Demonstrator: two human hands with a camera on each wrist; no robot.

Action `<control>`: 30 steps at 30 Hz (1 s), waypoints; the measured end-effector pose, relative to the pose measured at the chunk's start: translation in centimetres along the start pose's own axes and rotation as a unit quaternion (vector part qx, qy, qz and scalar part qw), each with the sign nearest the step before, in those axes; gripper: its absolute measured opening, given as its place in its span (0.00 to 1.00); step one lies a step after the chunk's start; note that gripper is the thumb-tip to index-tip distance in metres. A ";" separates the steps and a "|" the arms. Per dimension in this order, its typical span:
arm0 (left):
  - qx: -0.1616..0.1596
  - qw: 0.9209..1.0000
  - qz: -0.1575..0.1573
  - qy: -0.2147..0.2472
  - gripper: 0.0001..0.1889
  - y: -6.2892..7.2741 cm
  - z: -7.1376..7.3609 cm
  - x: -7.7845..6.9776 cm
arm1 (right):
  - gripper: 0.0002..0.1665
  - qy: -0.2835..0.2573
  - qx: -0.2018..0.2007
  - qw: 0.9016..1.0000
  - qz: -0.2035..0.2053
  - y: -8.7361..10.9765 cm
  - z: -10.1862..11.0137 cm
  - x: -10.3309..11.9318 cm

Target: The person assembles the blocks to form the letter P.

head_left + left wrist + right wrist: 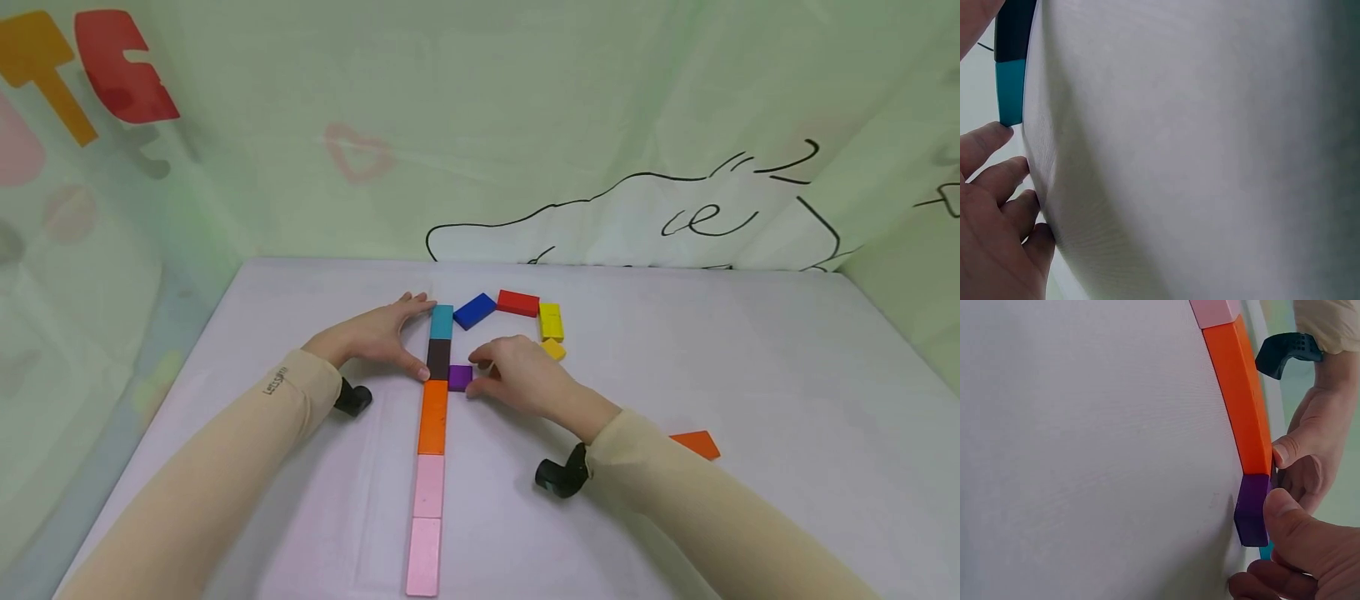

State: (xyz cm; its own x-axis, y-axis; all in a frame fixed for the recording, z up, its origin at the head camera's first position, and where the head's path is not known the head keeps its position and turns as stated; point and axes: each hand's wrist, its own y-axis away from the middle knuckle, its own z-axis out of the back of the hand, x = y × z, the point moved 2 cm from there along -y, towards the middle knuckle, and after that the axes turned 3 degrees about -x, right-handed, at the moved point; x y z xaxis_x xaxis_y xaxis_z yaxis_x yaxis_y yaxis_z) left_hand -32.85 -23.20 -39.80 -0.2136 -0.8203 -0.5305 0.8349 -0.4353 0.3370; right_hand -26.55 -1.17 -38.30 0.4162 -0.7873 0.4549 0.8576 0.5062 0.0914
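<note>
A straight row runs away from the near edge: two pink blocks point(428, 487), an orange block point(432, 417), a dark brown block point(438, 360) and a teal block point(442, 322). My left hand point(378, 333) spans the far end of this row from its left side. Its index fingertip touches the teal block's end, while the thumb presses by the brown-orange joint. With thumb and fingers my right hand point(528, 377) pinches the right end of a purple block point(460, 378). That purple block's left end meets the row beside the dark brown block.
From the teal block, a blue block point(475, 311), a red block point(518, 303), a yellow block point(551, 322) and a darker yellow block point(553, 349) curve rightward. Partly behind the right sleeve lies another orange block point(697, 444). A printed curtain point(525, 108) hangs behind the table.
</note>
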 end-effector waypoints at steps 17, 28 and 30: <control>-0.001 1.000 -0.014 -0.002 0.58 0.1 -0.1 -0.2 | 0.26 -0.004 -0.141 0.989 -0.050 9.2 3.5 -4.6; -0.001 1.000 -0.014 -0.002 0.58 0.3 0.0 -0.4 | 0.34 0.018 -0.231 0.958 -0.166 19.1 3.6 -11.0; 0.001 1.000 -0.014 -0.003 0.58 0.3 0.0 -0.4 | 0.36 0.017 -0.228 0.955 -0.192 20.4 3.1 -11.9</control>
State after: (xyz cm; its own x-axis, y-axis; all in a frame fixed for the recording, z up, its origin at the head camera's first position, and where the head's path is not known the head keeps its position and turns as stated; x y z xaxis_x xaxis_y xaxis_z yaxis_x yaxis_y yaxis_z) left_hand -32.53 -22.99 -39.55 -0.2388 -0.8101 -0.5354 0.8278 -0.4581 0.3239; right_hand -14.98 19.60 -39.07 0.0485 -0.8988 0.4357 0.9880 -0.0208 -0.1528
